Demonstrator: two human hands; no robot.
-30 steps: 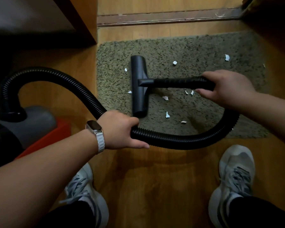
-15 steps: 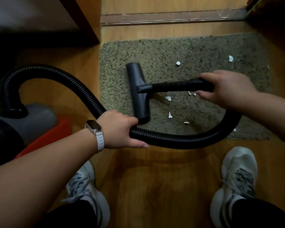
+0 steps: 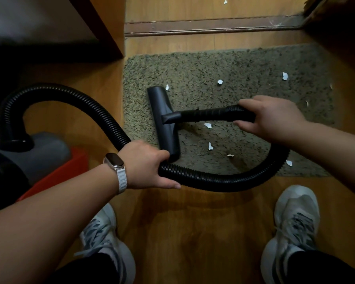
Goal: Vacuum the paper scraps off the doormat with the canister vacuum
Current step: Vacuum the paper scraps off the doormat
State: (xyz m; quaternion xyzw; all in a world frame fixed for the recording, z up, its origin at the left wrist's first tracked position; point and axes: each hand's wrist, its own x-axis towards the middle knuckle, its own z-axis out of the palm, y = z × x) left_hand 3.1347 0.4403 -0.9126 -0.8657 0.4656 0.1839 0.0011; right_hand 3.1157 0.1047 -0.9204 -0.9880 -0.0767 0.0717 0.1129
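Observation:
A green shaggy doormat [image 3: 223,66] lies on the wood floor with several white paper scraps [image 3: 208,125] scattered over it. The black floor nozzle [image 3: 164,119] rests on the mat's left part, lengthwise front to back. My right hand [image 3: 271,117] grips the black wand [image 3: 205,114] just right of the nozzle. My left hand [image 3: 146,163] grips the ribbed black hose [image 3: 213,179], which loops from the wand around to the grey canister vacuum [image 3: 39,154] at the left.
A dark wooden furniture corner [image 3: 103,33] stands at the upper left. A door threshold [image 3: 213,25] runs behind the mat, with one scrap beyond it. A red object [image 3: 66,171] lies beside the canister. My two grey sneakers [image 3: 295,220] stand on the floor below the mat.
The nozzle has slid left and slightly nearer across the mat. The scraps that lay along its left side are no longer visible. Both hands keep their grips.

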